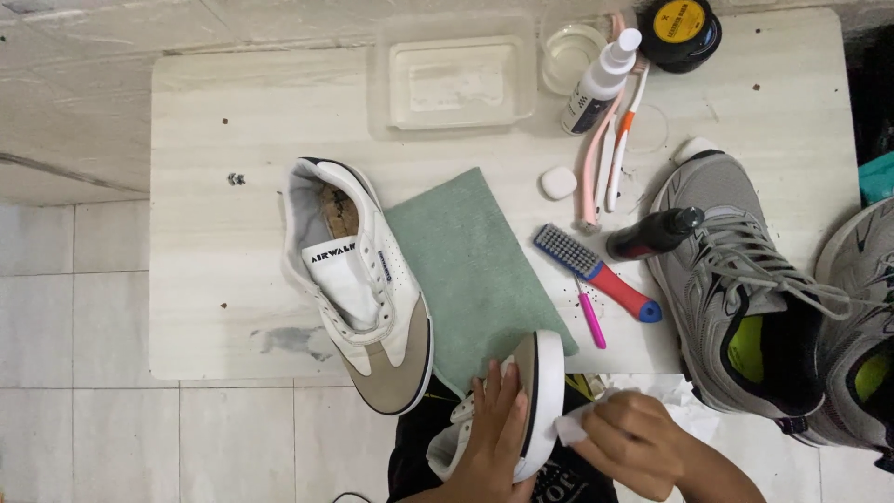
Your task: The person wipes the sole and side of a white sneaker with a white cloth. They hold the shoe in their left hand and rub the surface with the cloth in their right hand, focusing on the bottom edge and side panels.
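Note:
My left hand (492, 433) grips a white and tan sneaker (535, 391) turned on its side over my lap, its sole rim facing right. My right hand (633, 442) pinches a small white wipe (570, 427) held against the sneaker's white sole edge. The matching sneaker (358, 279) stands upright on the table beside a green towel (470, 270), which lies just above the held shoe.
On the white table (214, 186) lie a blue and red brush (596, 270), a pink tool (590, 317), toothbrushes (605, 158), a spray bottle (601, 82), a dark bottle (656, 233), a clear tray (454, 79), a black tin (680, 28). Grey running shoes (745, 289) sit at the right.

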